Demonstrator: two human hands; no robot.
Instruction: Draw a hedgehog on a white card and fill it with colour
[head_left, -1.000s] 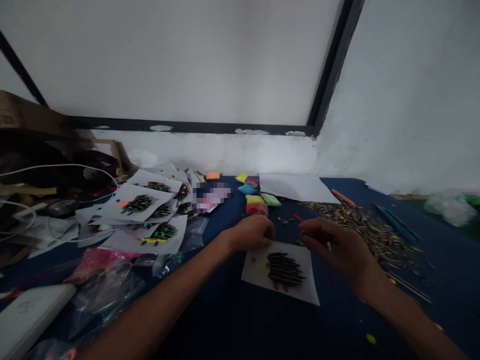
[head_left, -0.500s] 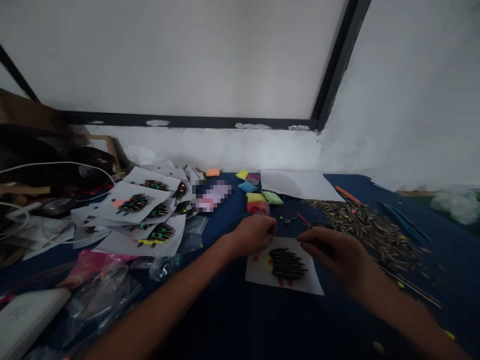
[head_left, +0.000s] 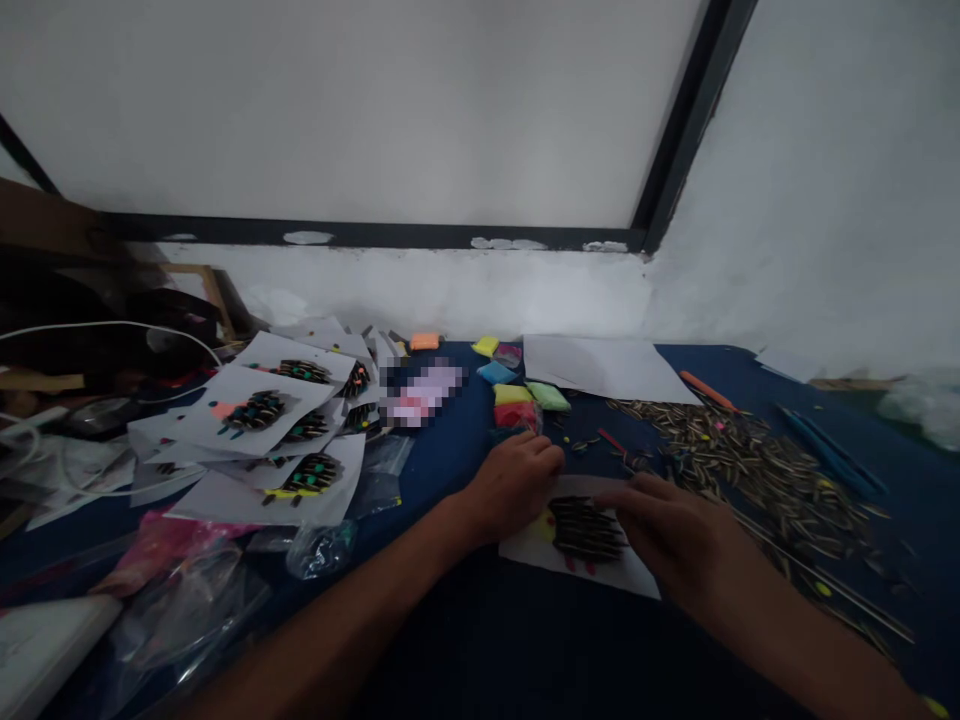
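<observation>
In front of me lies a white sheet of paper (head_left: pixel 529 548) with a hedgehog figure (head_left: pixel 589 530) on it. Its back is rows of dark striped sunflower seeds, with a yellow face and pink-red feet. My left hand (head_left: pixel 519 482) rests curled at the sheet's upper left, covering that corner; whatever its fingers hold is hidden. Over the upper right of the seed back, my right hand (head_left: pixel 671 520) has thumb and fingertips pinched together. Anything between them is too small to make out.
A loose heap of sunflower seeds (head_left: pixel 765 465) spreads at the right, beside a blue pouch-like item (head_left: pixel 831 450). Coloured clay packets (head_left: pixel 514 395) and blank paper (head_left: pixel 600 365) lie at the back. Finished hedgehog sheets (head_left: pixel 255 410) are piled left, near plastic bags (head_left: pixel 191 600).
My right hand has moved left and down over the hedgehog's seed back. My left hand has shifted slightly down onto the sheet. The whole view has turned a little.
</observation>
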